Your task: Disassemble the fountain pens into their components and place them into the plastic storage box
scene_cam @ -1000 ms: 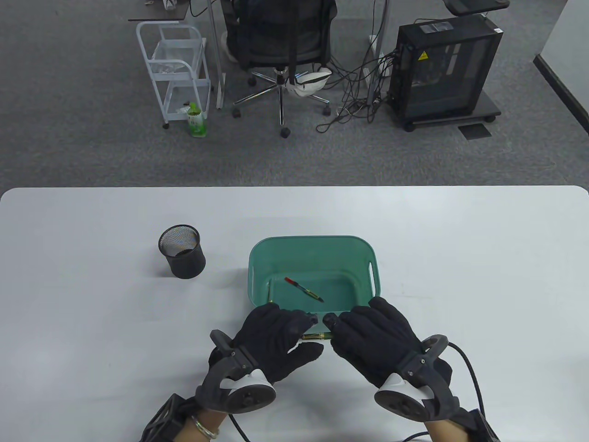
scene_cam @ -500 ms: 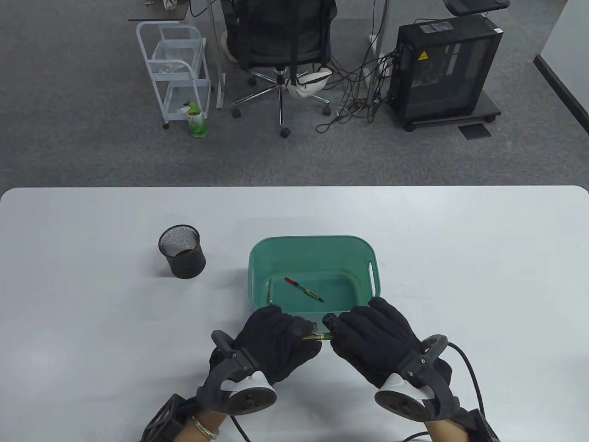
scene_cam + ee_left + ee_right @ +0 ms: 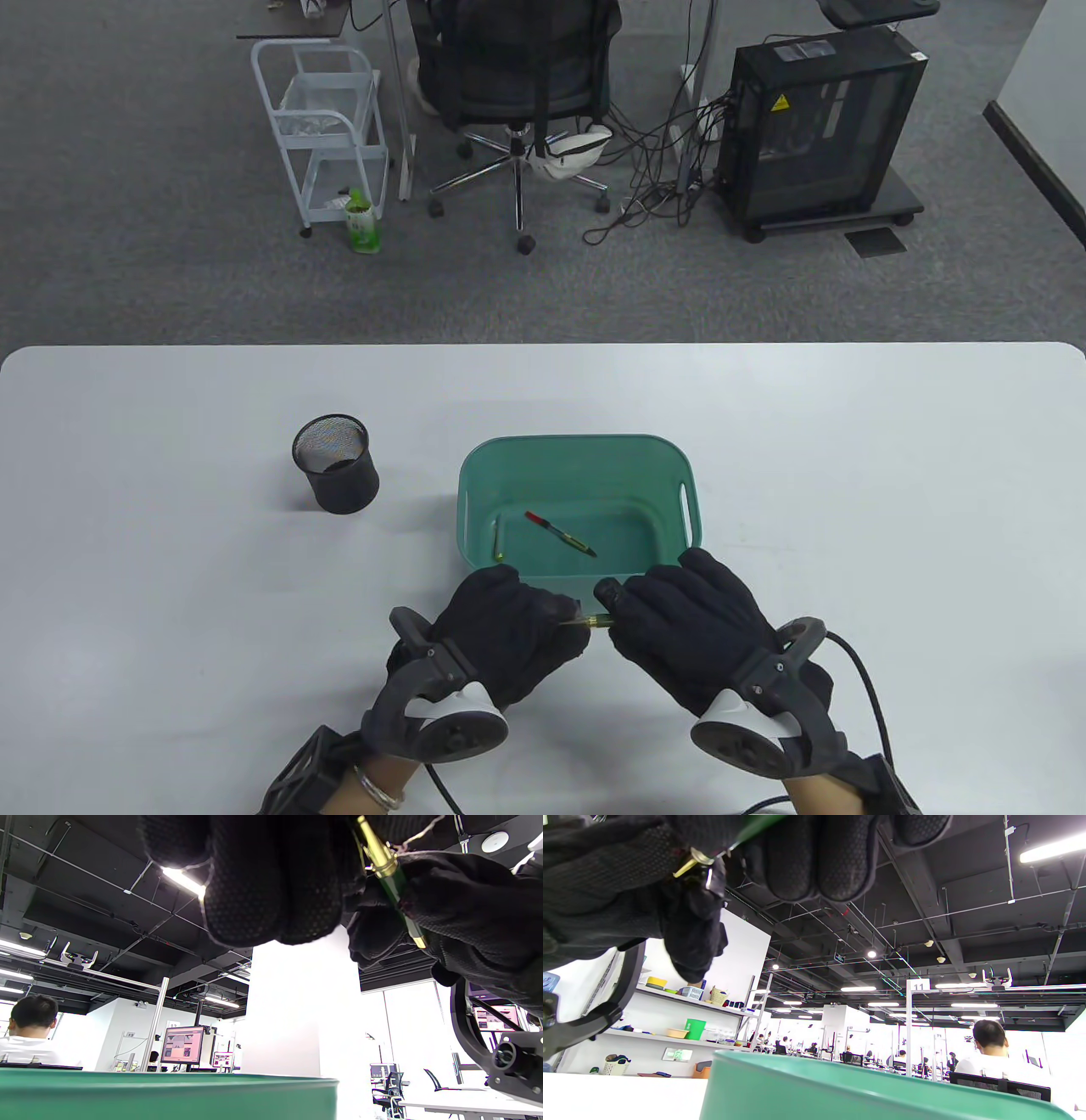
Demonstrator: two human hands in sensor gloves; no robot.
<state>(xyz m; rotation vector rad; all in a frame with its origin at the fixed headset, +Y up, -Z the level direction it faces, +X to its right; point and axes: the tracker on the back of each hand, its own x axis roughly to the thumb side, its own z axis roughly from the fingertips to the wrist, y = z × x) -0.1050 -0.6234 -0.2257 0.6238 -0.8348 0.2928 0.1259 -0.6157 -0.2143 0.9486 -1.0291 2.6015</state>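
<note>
While both hands pinch the green fountain pen point(image 3: 590, 621) just near of the storage box point(image 3: 472, 475) — left hand point(image 3: 509, 628), right hand point(image 3: 687, 624) — a slipping twist could fling loose parts onto the table point(image 3: 170, 594).

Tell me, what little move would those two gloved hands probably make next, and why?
Probably twist and pull apart. The left hand and the right hand each grip one end of the green-and-gold pen, held just in front of the green box, where two pen parts already lie.
</note>
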